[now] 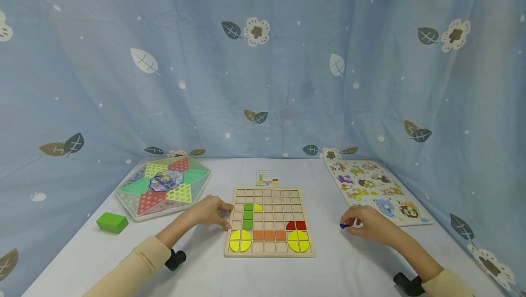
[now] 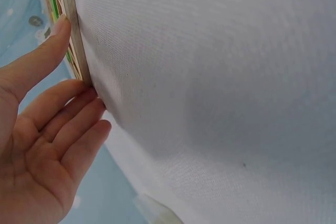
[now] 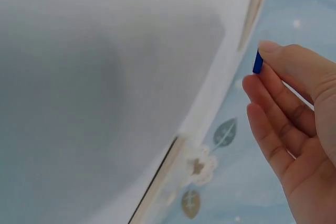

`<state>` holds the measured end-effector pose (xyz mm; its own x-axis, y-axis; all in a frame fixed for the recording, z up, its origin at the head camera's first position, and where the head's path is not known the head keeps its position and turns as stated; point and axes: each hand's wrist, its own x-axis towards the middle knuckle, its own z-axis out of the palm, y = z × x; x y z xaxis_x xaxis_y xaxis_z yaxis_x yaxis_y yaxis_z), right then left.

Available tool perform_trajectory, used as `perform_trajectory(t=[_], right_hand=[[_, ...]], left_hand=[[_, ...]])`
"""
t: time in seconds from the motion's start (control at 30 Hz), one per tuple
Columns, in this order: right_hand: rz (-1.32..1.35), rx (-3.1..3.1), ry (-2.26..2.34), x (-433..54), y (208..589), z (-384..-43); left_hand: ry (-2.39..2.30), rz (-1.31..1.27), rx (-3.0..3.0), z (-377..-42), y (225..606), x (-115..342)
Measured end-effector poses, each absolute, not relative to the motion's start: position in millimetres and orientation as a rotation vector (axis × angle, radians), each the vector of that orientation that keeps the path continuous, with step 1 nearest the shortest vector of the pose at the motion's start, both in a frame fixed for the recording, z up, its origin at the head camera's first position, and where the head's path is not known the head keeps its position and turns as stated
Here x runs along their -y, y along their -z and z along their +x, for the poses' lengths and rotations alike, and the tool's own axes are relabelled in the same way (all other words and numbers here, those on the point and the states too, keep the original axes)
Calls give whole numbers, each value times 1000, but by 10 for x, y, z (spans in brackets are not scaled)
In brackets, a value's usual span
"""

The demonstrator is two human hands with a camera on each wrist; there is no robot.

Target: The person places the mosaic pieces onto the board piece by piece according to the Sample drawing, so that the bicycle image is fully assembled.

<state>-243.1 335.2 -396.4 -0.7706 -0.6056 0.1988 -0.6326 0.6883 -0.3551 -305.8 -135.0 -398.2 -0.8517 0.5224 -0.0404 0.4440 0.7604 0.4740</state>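
A wooden grid board lies on the table, holding yellow quarter-round, green square, orange and red pieces. My left hand rests at its left edge, thumb and fingertips spread along the side. In the left wrist view the thumb and fingers of this hand meet the board's edge, the fingers loosely extended. To the right of the board, my right hand pinches a small blue piece between thumb and index finger. The right wrist view shows the blue piece edge-on, its full shape hidden by the fingertips.
A small printed pattern card lies behind the board. At the left are a hexagonal Chinese checkers board and a green block. An animal picture board lies at the right. A blue patterned curtain hangs behind the table.
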Motion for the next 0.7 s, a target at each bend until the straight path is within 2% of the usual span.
perform_trajectory(t=[0.7], right_hand=[[1158, 2677, -786, -2288, 3837, -2367]], left_hand=[[-685, 722, -2796, -3094, 4041, 1349]])
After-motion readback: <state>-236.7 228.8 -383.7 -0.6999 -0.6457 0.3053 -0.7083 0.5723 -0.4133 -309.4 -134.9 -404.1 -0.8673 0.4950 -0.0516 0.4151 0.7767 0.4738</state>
